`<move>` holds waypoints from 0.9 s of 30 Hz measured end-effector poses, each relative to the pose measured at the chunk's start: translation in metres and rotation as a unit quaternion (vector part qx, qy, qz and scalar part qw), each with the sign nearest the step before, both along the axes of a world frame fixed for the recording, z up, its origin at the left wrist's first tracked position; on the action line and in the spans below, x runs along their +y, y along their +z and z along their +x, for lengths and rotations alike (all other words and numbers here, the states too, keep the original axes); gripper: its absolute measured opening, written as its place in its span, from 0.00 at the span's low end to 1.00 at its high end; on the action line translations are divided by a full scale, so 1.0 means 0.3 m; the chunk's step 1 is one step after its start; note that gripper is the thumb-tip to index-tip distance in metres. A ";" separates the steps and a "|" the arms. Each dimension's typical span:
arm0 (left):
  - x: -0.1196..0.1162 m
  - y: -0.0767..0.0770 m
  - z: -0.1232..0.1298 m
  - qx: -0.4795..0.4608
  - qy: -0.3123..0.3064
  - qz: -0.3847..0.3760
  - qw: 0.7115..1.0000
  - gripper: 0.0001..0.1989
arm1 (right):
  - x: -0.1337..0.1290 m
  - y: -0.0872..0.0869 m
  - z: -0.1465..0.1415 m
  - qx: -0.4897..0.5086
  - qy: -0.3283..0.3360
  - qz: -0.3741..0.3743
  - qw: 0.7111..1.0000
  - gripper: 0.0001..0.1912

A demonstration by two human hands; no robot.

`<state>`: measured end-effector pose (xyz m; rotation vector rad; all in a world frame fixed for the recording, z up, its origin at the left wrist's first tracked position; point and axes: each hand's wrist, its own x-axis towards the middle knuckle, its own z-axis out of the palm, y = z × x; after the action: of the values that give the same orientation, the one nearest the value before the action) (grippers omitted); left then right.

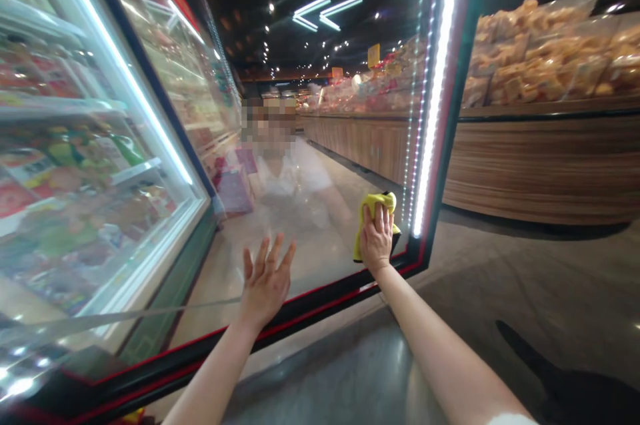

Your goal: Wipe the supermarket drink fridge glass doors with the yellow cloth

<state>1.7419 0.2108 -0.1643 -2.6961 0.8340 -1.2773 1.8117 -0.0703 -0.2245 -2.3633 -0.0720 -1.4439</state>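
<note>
A yellow cloth with a dark edge lies bunched under my right hand, whose fingers press it against the glass door near its lower right corner. Some of the cloth sticks out above and beside the fingers. My left hand is spread open with the fingers up, in front of the lower part of the same pane. Whether its palm touches the glass, I cannot tell. The pane's black frame with red lines runs below both hands. A bright light strip goes up the right side.
At the left stands a lit display case with shelves of packaged goods, blurred. To the right, a wood-sided counter bears heaps of bagged goods. A person in a white top shows faintly in the glass. Grey floor lies at lower right.
</note>
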 end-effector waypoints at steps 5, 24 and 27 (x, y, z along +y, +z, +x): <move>0.044 0.006 -0.008 -0.008 0.023 -0.007 1.000 0.41 | 0.171 0.083 -0.021 0.005 0.032 -0.055 0.998 0.32; 0.234 0.030 -0.075 -0.020 0.051 0.002 0.998 0.43 | 0.185 0.007 -0.111 -0.025 0.192 -0.259 0.946 0.30; 0.277 0.032 -0.087 -0.024 0.057 0.001 0.998 0.44 | 0.125 0.009 -0.098 -0.018 0.156 -0.232 0.960 0.28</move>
<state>1.7158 0.2940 -0.1546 -2.6569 0.6663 -1.3113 1.7823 -0.0329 -0.2219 -2.5215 -0.8389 -1.4265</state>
